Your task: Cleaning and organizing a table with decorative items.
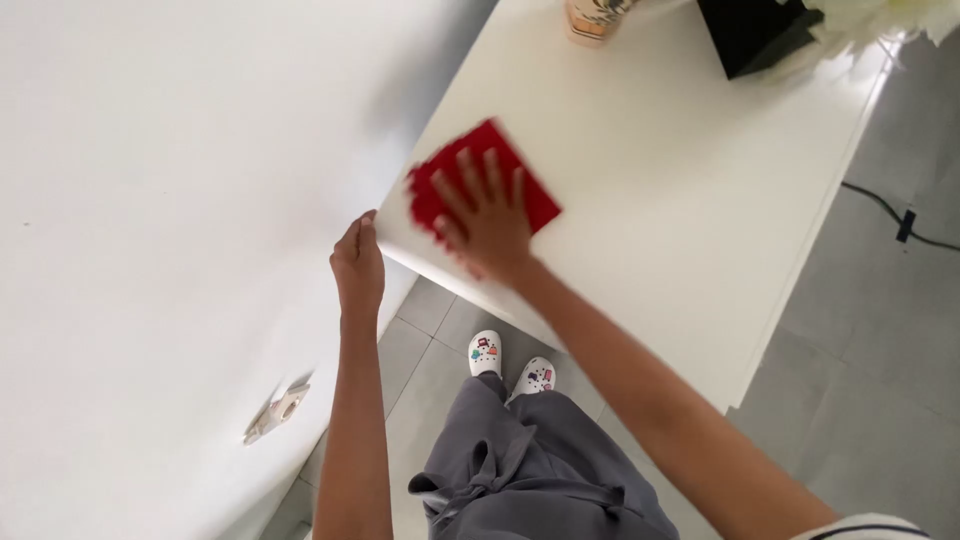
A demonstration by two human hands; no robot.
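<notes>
While the right hand (487, 222) lies flat on a red cloth (482, 188) near the centre of the frame, the left hand (358, 265) rests at the corner of the white table (680, 200), a little lower and to the left. The right hand is open, its fingers spread wide and its palm pressed down on the cloth, so it does not grip the cloth but holds it against the table top. This flat pressure seems to be the reason for the spread fingers: more of the cloth stays in contact with the surface. The cloth looks a little blurred at its edges, and it lies close to the left edge of the table, near the corner.

The left hand is loosely curled, with the thumb and fingertips touching the table corner; it holds nothing else. I think it is put there to steady the body or the table, because the person leans forward over it.

Further up the frame, at the far end of the table, stand a pale cup or jar (592, 18), a black box (755, 32) and some white flowers (890, 18), all well apart from the cloth. A white wall (180, 200) fills the left side of the frame, and a small white fitting (278, 410) sticks out of it in the lower left. Below the table are grey floor tiles (880, 350), the grey trousers (540, 470) of the person and two white shoes (512, 365). A dark cable (900, 222) lies on the floor at the right.
</notes>
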